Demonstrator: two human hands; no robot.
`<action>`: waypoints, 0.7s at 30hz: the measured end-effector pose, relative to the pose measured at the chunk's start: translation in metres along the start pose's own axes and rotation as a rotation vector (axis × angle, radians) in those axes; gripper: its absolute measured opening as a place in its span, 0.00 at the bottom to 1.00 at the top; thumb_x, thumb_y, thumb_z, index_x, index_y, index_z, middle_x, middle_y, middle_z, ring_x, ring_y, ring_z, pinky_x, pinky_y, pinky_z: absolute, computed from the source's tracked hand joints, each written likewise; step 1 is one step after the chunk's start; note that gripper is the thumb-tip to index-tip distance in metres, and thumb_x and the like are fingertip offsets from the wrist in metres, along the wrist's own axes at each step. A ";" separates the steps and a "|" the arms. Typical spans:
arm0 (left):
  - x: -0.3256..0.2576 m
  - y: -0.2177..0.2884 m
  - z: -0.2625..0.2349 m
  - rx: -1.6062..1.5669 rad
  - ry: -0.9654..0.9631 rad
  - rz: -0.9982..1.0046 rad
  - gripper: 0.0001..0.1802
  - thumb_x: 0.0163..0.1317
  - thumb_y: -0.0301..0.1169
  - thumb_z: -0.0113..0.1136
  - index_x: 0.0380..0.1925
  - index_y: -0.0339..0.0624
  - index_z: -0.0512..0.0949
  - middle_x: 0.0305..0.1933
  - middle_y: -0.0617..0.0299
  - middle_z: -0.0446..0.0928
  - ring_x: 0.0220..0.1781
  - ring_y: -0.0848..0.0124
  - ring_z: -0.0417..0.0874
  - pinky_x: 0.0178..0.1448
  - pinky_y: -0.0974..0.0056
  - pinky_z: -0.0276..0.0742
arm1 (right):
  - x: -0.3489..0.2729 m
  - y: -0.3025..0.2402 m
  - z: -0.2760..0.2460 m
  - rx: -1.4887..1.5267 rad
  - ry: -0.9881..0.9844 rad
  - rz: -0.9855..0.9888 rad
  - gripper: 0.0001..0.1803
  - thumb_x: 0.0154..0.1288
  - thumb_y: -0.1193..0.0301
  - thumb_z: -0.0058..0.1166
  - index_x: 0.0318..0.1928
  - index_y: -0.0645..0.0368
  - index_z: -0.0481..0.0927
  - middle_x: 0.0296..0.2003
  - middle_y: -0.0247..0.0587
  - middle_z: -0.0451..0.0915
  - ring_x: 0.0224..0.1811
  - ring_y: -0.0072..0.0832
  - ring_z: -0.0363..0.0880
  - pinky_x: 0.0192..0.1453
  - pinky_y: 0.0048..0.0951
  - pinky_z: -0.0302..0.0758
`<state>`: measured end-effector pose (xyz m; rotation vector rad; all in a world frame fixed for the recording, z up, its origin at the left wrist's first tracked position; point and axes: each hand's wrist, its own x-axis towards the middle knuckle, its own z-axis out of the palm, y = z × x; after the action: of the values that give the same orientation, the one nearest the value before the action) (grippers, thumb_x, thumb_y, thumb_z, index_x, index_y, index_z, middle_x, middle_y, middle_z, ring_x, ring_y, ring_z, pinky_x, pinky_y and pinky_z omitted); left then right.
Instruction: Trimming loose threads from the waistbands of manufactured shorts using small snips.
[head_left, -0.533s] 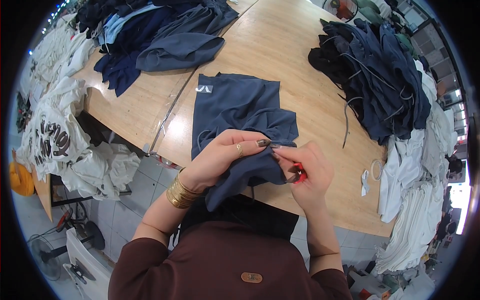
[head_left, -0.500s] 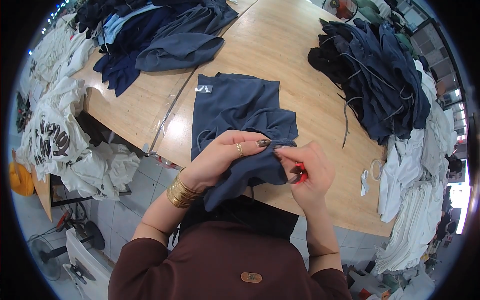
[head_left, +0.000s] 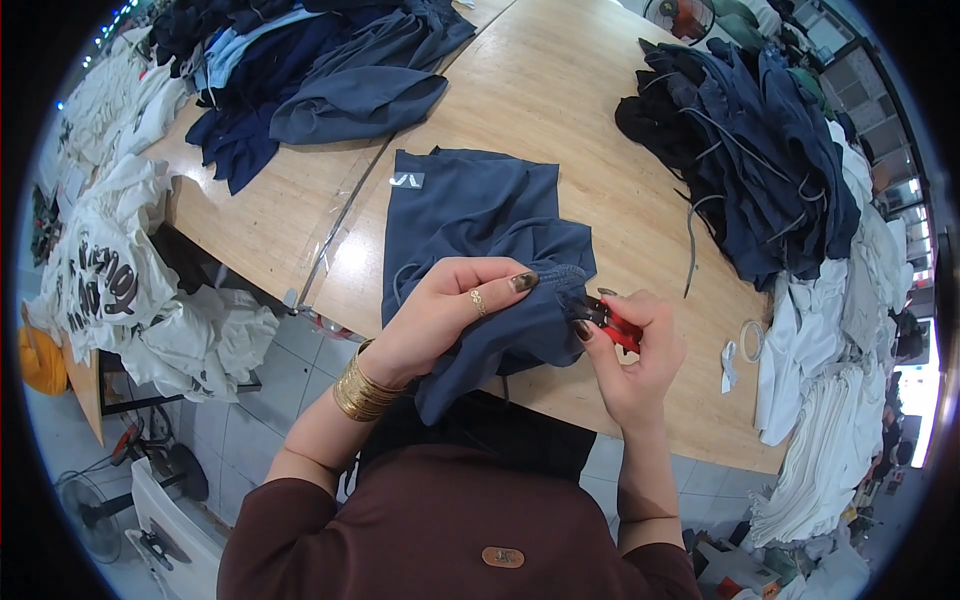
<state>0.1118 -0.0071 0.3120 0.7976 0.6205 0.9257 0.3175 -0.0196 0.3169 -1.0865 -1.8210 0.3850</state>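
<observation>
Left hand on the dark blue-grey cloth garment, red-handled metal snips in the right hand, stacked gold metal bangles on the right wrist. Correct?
One error: the stacked gold metal bangles are on the wrist of the left hand, per the head view. The rest is right: left hand on the dark blue-grey cloth garment, red-handled metal snips in the right hand.

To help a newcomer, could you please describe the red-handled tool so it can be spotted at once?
On the wooden table, a dark blue-grey garment lies spread near the front edge. At its gathered part, toward the right, the right hand holds the red-handled tool. Its bright red colour sets it apart from the dark garment beside it.
</observation>
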 end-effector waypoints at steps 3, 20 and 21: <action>0.000 -0.001 0.001 -0.006 0.007 0.002 0.12 0.66 0.29 0.51 0.43 0.31 0.77 0.39 0.66 0.79 0.40 0.84 0.76 0.46 0.77 0.72 | 0.002 -0.005 0.000 -0.082 -0.019 -0.029 0.14 0.46 0.74 0.66 0.33 0.61 0.75 0.23 0.40 0.75 0.22 0.31 0.73 0.24 0.26 0.67; -0.004 0.000 0.001 0.134 0.031 0.044 0.13 0.66 0.29 0.50 0.44 0.30 0.77 0.39 0.67 0.78 0.40 0.85 0.73 0.47 0.78 0.69 | 0.004 -0.008 0.008 -0.095 0.011 0.029 0.10 0.48 0.75 0.64 0.30 0.62 0.75 0.22 0.39 0.75 0.21 0.30 0.73 0.24 0.26 0.67; -0.003 0.000 0.001 0.134 0.032 0.044 0.13 0.66 0.29 0.50 0.44 0.30 0.77 0.39 0.67 0.78 0.40 0.85 0.73 0.47 0.78 0.69 | 0.004 -0.006 0.007 -0.061 0.036 0.081 0.10 0.49 0.76 0.64 0.30 0.62 0.75 0.22 0.40 0.75 0.20 0.30 0.74 0.24 0.26 0.68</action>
<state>0.1107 -0.0102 0.3132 0.9201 0.7004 0.9452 0.3075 -0.0185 0.3194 -1.2047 -1.7710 0.3567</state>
